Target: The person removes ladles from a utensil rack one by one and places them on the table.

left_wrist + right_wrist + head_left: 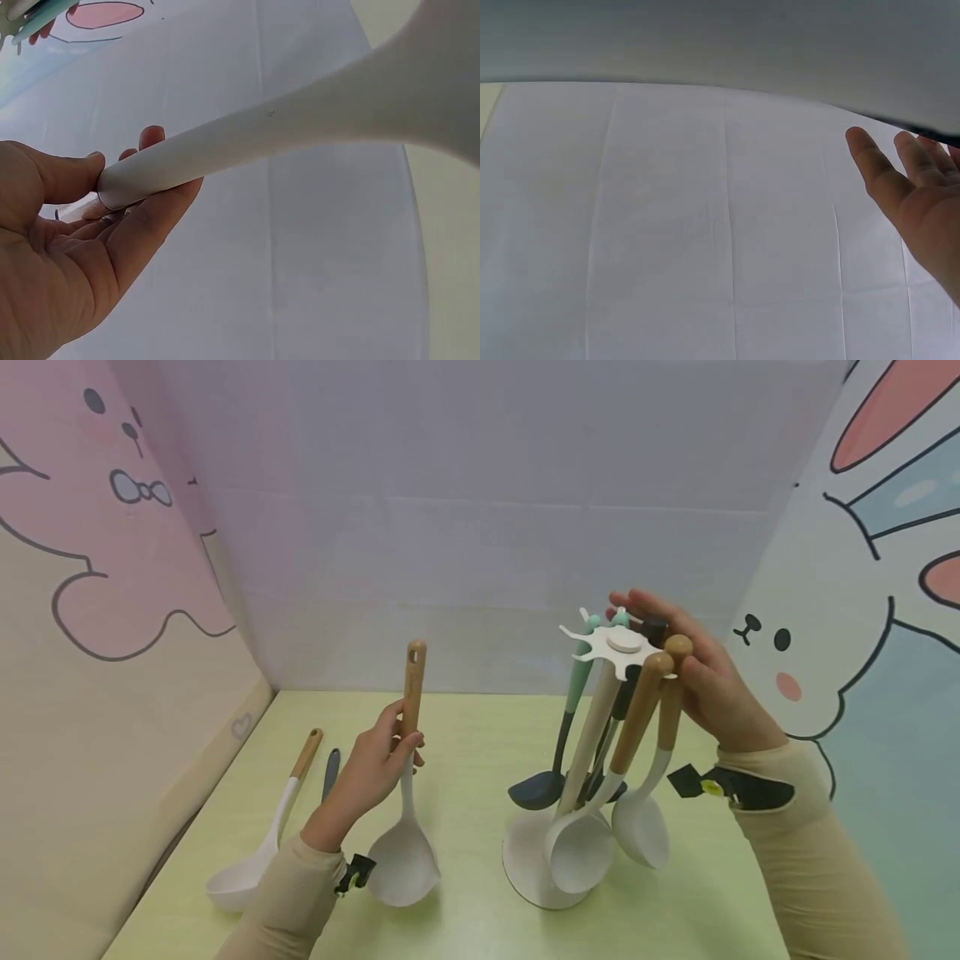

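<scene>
My left hand [378, 756] pinches a white turner [405, 864] low on its wooden handle [414, 685]; its broad head points down, close to the table. In the left wrist view the thumb and fingers [150, 225] grip where the white neck [247, 135] meets the handle. My right hand [701, 681] is at the top of a white utensil stand [624, 640], its fingers extended behind the hanging handles and its palm beside a wooden-handled ladle [641, 827]. The right wrist view shows straightish fingers [885, 176] beneath a large blurred pale surface.
Another white ladle [240, 881] lies on the table at the left, beside a dark grey handle [332, 772] partly hidden by my left arm. A second ladle [579, 852] and green-handled dark utensils [538, 790] hang on the stand. A pale wall [480, 527] rises behind.
</scene>
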`<state>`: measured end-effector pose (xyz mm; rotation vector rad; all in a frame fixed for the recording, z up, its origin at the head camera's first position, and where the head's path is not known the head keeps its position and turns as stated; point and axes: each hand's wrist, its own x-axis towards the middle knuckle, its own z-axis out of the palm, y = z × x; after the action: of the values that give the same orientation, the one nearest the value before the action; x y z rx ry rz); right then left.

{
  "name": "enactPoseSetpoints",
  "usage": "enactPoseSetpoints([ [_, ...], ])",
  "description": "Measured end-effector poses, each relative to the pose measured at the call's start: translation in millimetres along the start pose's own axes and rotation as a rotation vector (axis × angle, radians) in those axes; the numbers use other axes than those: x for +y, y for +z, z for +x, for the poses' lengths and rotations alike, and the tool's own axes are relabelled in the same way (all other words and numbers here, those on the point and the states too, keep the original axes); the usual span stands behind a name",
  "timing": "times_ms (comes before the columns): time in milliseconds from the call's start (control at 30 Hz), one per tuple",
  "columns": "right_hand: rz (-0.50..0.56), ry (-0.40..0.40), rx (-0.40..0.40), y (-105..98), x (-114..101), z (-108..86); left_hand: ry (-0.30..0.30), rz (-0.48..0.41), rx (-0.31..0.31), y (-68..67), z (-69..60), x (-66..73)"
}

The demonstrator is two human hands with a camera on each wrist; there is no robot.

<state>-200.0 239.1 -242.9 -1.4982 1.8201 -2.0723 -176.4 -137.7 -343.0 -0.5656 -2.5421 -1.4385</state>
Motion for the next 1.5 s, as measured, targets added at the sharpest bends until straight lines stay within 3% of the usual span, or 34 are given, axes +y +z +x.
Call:
enactPoseSetpoints([
  [600, 0.019, -0.007, -0.017, 1.6, -1.3, -0.7, -0.101, -0.096, -0.075, -15.9, 6.8, -28.1],
  [1167, -0.023, 0.059, 0.019, 0.9, -2.1, -3.2, -0.201, -0.108, -0.098, -17.0, 8.1, -44.8],
  [1500, -0.026, 0.069, 0.035, 0.9, -0.3, -4.6, -0.193, -0.062, -0.117, -14.4, 7.5, -55.9],
])
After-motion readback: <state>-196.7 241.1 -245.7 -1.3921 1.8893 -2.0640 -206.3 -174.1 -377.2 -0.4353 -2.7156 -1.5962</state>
